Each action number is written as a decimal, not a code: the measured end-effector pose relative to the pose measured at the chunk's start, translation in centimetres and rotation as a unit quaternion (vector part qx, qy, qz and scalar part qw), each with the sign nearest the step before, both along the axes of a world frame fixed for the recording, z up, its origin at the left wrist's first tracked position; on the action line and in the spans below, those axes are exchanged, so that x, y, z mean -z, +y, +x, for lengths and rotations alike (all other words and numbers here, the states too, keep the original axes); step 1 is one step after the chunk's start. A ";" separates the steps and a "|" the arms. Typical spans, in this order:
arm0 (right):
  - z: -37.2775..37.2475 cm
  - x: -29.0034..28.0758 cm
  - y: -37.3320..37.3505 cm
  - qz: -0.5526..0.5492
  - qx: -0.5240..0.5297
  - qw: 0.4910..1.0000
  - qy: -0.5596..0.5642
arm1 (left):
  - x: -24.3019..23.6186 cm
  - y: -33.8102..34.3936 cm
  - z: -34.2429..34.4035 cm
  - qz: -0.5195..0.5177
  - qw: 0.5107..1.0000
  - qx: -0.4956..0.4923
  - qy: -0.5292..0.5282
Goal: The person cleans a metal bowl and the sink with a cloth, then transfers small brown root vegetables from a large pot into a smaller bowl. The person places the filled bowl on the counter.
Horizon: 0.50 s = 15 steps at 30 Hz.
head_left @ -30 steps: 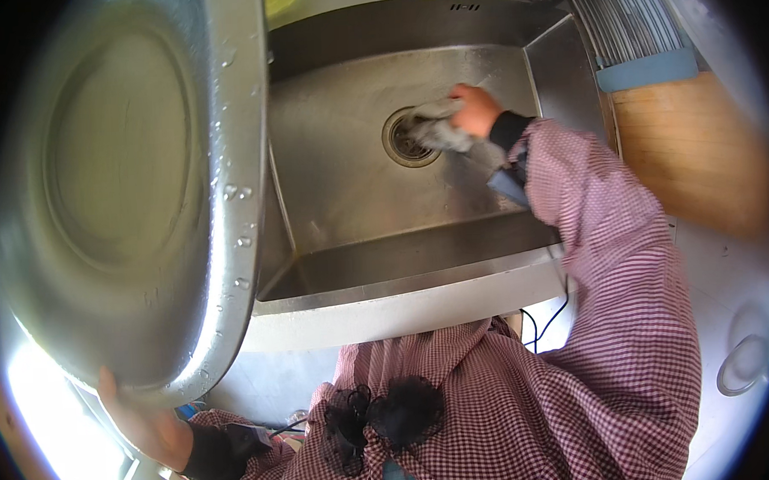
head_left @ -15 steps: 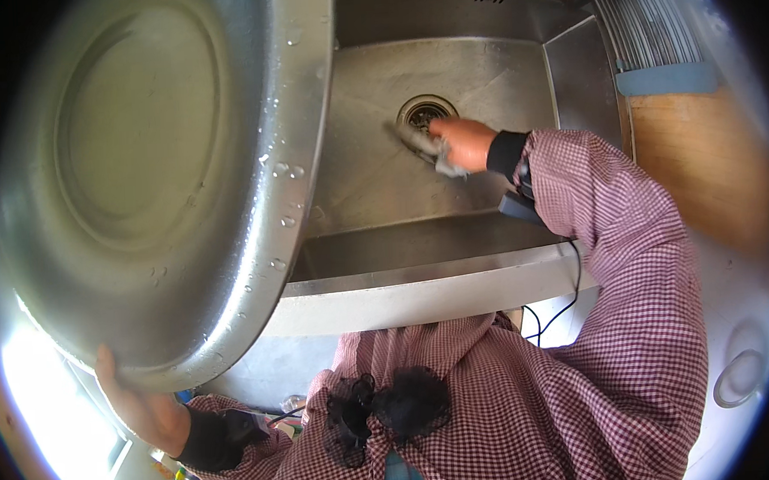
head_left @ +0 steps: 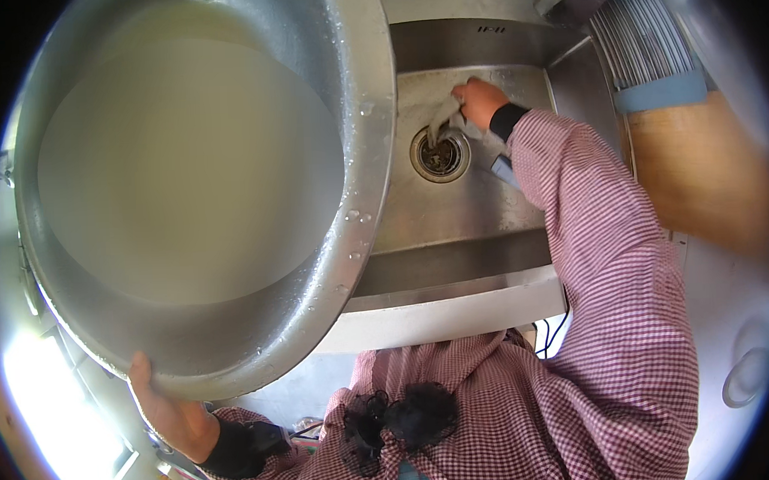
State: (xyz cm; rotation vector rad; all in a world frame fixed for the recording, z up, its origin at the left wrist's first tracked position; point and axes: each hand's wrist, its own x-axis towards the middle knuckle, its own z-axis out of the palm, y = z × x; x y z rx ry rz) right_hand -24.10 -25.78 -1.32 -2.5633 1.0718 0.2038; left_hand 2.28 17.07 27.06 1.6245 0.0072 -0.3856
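A large metal basin (head_left: pixel 372 180) fills the left side, its wide rim wet with drops. A pale, smooth surface covers its bottom; whether that is cloudy water or bare metal I cannot tell. At the basin's near left edge, my left hand (head_left: pixel 173 418) grips the rim, thumb on top and the other fingers hidden. My right hand (head_left: pixel 483 103) is closed on a limp greyish cloth (head_left: pixel 444 117) inside the steel sink (head_left: pixel 392 227). The cloth hangs down to the far side of the round drain (head_left: pixel 440 154), whose strainer holds some dark bits.
A metal rack (head_left: pixel 642 36) with a blue front strip stands right of the sink, beside a wooden board (head_left: pixel 694 153). The sink's pale front edge (head_left: pixel 456 316) runs close to my body. Dark cables (head_left: pixel 553 331) hang below it.
The basin has shifted right and its tilt has changed, with my left hand still on its rim. My right hand has carried the cloth from the drain's near side to its far side.
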 end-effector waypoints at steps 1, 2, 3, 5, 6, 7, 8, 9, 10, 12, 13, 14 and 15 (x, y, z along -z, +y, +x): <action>-0.2 -0.8 -0.1 0.050 0.020 0.996 -0.064 | 0.0 -0.1 -0.1 -0.036 0.999 0.016 0.020; -0.6 -1.8 -0.4 0.091 0.050 0.987 -0.121 | 0.0 -0.1 -0.2 -0.038 0.999 0.003 0.031; -0.8 -2.8 -0.5 0.133 0.076 0.972 -0.177 | -0.1 0.0 -0.4 -0.045 0.998 0.007 0.035; -1.9 -4.8 0.2 0.288 0.181 0.894 -0.292 | -0.4 0.1 -0.6 -0.069 0.996 0.032 0.046; -2.5 -5.5 0.6 0.372 0.217 0.832 -0.350 | -0.5 -0.1 -0.5 -0.081 0.994 0.053 0.056; -3.3 -6.2 1.0 0.406 0.202 0.790 -0.412 | -0.4 0.1 -0.7 -0.113 0.985 0.115 0.059; -3.9 -6.5 1.4 0.425 0.266 0.773 -0.389 | -0.4 0.0 -0.9 -0.100 0.991 0.062 0.058; -4.6 -6.6 1.8 0.450 0.296 0.746 -0.392 | -0.3 0.0 -1.2 -0.102 0.992 0.051 0.051; -5.4 -6.6 2.1 0.472 0.315 0.717 -0.405 | -0.1 -0.1 -1.4 -0.105 0.993 0.046 0.038; -6.4 -5.7 2.9 0.512 0.303 0.614 -0.519 | 0.2 -0.4 -1.9 -0.101 0.989 0.109 0.000; -7.0 -5.3 2.9 0.507 0.345 0.581 -0.535 | -0.1 -0.9 -2.1 -0.107 0.988 0.114 0.003; -7.5 -4.7 3.3 0.506 0.374 0.550 -0.550 | -0.2 -0.7 -2.4 -0.110 0.986 0.129 -0.010; -7.9 -4.2 3.5 0.496 0.391 0.520 -0.576 | -0.3 -0.9 -2.6 -0.193 0.970 0.120 0.084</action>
